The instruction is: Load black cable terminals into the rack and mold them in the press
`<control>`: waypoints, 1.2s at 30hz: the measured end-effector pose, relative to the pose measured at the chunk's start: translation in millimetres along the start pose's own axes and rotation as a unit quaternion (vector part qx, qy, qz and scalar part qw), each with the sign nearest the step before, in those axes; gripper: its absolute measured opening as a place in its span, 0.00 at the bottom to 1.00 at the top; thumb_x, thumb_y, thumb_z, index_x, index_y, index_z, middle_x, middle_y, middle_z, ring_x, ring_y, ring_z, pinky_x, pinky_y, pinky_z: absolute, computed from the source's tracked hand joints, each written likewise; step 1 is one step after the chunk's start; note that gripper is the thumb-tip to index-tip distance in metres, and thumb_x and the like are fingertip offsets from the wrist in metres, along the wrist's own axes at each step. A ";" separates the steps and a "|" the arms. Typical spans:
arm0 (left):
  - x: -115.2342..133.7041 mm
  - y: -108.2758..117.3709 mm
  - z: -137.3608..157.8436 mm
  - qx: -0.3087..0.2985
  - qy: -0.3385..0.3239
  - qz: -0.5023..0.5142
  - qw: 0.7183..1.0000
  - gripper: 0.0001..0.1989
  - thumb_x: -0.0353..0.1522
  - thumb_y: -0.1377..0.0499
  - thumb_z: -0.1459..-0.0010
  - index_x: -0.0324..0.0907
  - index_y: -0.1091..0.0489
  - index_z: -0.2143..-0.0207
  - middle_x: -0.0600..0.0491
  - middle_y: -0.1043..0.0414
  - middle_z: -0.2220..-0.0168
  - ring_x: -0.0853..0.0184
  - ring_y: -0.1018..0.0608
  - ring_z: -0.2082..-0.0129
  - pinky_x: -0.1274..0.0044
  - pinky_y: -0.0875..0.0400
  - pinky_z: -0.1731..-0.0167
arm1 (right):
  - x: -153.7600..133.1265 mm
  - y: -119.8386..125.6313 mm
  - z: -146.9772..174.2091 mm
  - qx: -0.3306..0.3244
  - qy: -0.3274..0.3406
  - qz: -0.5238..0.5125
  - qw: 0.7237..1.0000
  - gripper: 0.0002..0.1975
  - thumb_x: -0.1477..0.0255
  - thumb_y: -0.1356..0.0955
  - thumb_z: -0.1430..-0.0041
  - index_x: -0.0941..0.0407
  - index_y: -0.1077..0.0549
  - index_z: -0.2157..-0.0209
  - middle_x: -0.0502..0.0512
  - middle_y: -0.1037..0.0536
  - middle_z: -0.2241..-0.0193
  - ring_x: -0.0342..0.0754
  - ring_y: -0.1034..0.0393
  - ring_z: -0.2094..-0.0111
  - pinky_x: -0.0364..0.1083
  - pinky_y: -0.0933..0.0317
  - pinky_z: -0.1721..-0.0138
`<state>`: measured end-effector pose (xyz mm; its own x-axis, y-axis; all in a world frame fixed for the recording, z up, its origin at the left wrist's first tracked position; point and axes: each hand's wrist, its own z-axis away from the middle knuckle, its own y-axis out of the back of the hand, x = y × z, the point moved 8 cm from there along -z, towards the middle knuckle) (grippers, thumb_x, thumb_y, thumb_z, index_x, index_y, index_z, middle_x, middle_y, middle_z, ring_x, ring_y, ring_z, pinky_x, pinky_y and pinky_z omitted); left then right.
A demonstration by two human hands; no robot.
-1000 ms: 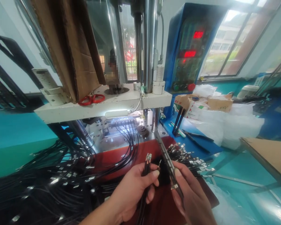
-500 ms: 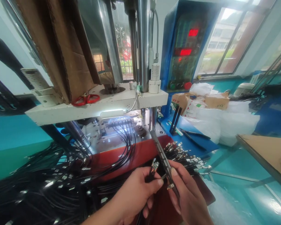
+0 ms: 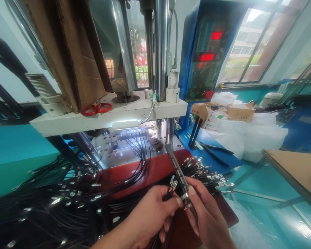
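So, starting from the left, we see a heap of dark cables spread up to our left forearm, leaving little free room on that side. Beyond it, a row of loose leads curves out of the lit press bed and over the red ledge. Our left hand is closed round a bundle of black cables, metal ends pointing up and away from us, with thumb and fingertips pinched at the near side of the slotted bar. That bar lies just to the right of those fingertips, its long axis slanting from the foot of the press post down rightward into our right hand, which grips its lower end, thumb on top. The right hand is the nearer to the bar's body, while the left meets it only along the edge, where small bright ends show; we cannot tell whether the pinched one is seated. The bar's far half is uncovered by either hand. Close on its right, a pile of cable ends crowds the edge, and past that sits the blue tray with dark tools.
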<state>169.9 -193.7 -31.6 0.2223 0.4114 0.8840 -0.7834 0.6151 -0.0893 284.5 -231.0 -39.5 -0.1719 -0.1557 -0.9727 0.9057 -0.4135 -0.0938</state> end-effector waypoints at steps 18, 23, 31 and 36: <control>1.6 -1.9 -1.0 -0.006 -0.019 -0.010 1.000 0.08 0.36 0.43 0.46 0.41 0.36 0.72 0.61 0.42 0.82 0.78 0.42 0.88 0.87 0.48 0.94 | 2.7 -4.3 2.4 0.014 0.010 0.009 1.000 0.30 0.47 0.34 0.49 0.52 0.30 0.51 0.51 0.26 0.73 0.39 0.41 0.86 0.36 0.49 0.90; 14.5 16.4 1.9 0.006 -0.064 0.054 0.996 0.09 0.35 0.41 0.45 0.37 0.33 0.67 0.57 0.36 0.77 0.75 0.34 0.81 0.83 0.36 0.83 | -6.6 7.6 5.9 0.037 0.001 -0.026 0.999 0.25 0.52 0.30 0.51 0.51 0.27 0.55 0.52 0.26 0.70 0.42 0.34 0.77 0.35 0.40 0.84; 7.3 26.2 2.9 -0.006 -0.018 0.171 0.985 0.15 0.30 0.39 0.45 0.35 0.34 0.56 0.55 0.34 0.75 0.74 0.30 0.77 0.81 0.35 0.76 | -1.5 14.9 8.6 0.055 -0.067 -0.051 0.995 0.27 0.46 0.31 0.55 0.48 0.25 0.57 0.54 0.26 0.62 0.45 0.33 0.71 0.37 0.35 0.79; 7.1 22.4 1.2 0.004 -0.025 0.137 0.990 0.10 0.31 0.41 0.44 0.38 0.35 0.61 0.57 0.35 0.75 0.77 0.32 0.83 0.83 0.42 0.84 | 2.1 11.1 8.4 0.048 -0.083 -0.055 0.994 0.23 0.50 0.29 0.55 0.46 0.25 0.58 0.50 0.26 0.63 0.43 0.32 0.71 0.36 0.35 0.78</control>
<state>153.2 -177.8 -26.8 -0.0278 0.5274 0.8492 -0.8148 0.4801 -0.3248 290.9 -243.4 -40.8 -0.3374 -0.2475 -0.9082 0.8380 -0.5185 -0.1700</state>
